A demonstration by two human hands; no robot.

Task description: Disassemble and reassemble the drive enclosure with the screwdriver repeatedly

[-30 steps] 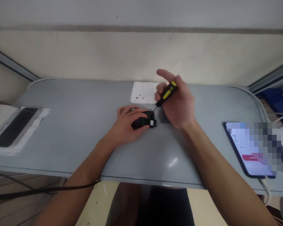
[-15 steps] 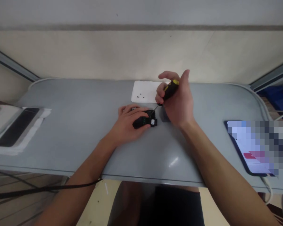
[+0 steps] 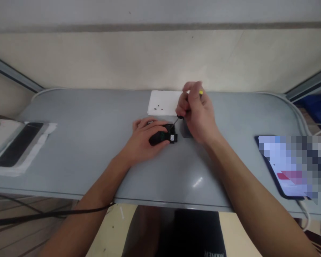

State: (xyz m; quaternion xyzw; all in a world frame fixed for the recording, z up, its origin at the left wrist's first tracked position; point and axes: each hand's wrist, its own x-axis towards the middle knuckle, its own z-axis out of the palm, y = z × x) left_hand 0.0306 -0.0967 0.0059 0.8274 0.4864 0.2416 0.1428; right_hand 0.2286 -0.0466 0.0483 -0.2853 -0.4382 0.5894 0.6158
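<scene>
My left hand [image 3: 146, 141] is closed around a small black device [image 3: 157, 138] with a white label and tiny green spots, pressing it down on the grey table. Part of the device is under my fingers. A screwdriver [image 3: 179, 117] slants down from my right hand [image 3: 196, 107], its thin shaft reaching into the right part of the device; the exact tip is hard to make out. The fingers and thumb of that hand wrap round the handle, hiding all but its yellow end. Behind them lies a white sheet of paper [image 3: 166, 100] with several tiny dark screw-like pieces.
On the left a black phone-shaped slab [image 3: 20, 144] rests on white paper. A tablet or large phone [image 3: 286, 178] with a lit screen and a white cable lies at the right. A dark flat piece [image 3: 186, 130] is partly under my right wrist. A pale wall [image 3: 123, 60] closes off the back.
My right thumb and fingers have swung over and closed round the screwdriver handle, covering most of it. My left hand and the device stay in place; the view shifts slightly.
</scene>
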